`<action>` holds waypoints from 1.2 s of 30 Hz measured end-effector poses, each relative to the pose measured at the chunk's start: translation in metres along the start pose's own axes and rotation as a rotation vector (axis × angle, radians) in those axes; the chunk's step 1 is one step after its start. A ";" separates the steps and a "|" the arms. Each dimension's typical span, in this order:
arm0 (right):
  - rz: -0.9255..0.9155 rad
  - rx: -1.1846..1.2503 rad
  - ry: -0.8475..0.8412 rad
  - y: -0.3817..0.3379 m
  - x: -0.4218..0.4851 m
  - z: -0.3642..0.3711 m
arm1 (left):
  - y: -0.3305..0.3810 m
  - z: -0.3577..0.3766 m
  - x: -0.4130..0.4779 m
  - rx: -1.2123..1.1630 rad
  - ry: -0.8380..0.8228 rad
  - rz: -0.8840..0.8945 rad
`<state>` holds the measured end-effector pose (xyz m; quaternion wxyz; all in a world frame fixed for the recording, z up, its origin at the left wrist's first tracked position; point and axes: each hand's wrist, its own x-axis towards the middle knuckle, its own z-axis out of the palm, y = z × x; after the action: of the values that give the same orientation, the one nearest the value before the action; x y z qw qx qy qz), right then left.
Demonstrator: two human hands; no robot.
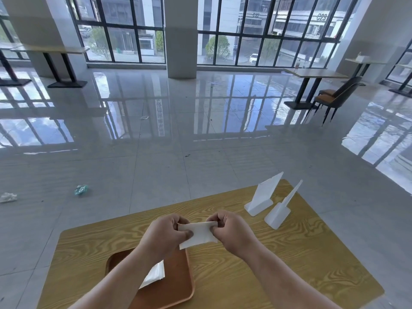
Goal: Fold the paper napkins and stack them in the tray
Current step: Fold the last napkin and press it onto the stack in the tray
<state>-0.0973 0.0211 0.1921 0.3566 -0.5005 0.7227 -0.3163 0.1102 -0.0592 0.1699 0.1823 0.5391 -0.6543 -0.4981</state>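
Closest to me is the brown tray (178,284), sitting on the near-left part of the wood-grain tabletop (289,259). There's a small stack of folded napkins (156,274) in it, but my left forearm cuts across the tray, so I can only see part of the stack and couldn't tell you how many are in there. The tray's near edge runs out of the bottom of the shot too.

Just past the tray, up off the tabletop, I've got one white napkin (199,234) pinched between both hands. My left hand (166,234) has the thumb pressed on the napkin's left side with fingers curled behind it, and my right hand (233,230) is clenched on the right edge. It looks partly folded, though how many layers it has is hard to make out.

Further back on the right of the tabletop are two white plastic stands, a wider one (263,195) and a narrower one (282,208) just beside it, both blank as far as I can see.

Beyond the tabletop it's shiny tiled floor with a bluish crumpled wrapper (81,189) and a white crumpled scrap (8,196) at left. Way off right there's a far table (316,73) with chairs (336,98). Through the windows a building reads "G23" (321,17), and a second sign next to it is too blurry to be sure.
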 end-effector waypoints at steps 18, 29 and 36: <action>0.211 0.827 -0.201 -0.016 0.013 -0.002 | 0.012 -0.007 -0.006 -0.592 -0.105 -0.070; 0.284 0.806 -0.287 -0.021 0.019 0.022 | -0.010 -0.024 0.011 -0.707 -0.113 -0.083; 0.272 0.962 -0.300 -0.025 0.029 0.036 | -0.029 -0.033 0.017 -0.795 -0.173 -0.116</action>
<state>-0.0620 -0.0179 0.1867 0.6837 -0.2216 0.4951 -0.4881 0.1456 -0.0870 0.1546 0.2924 0.4188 -0.3922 -0.7651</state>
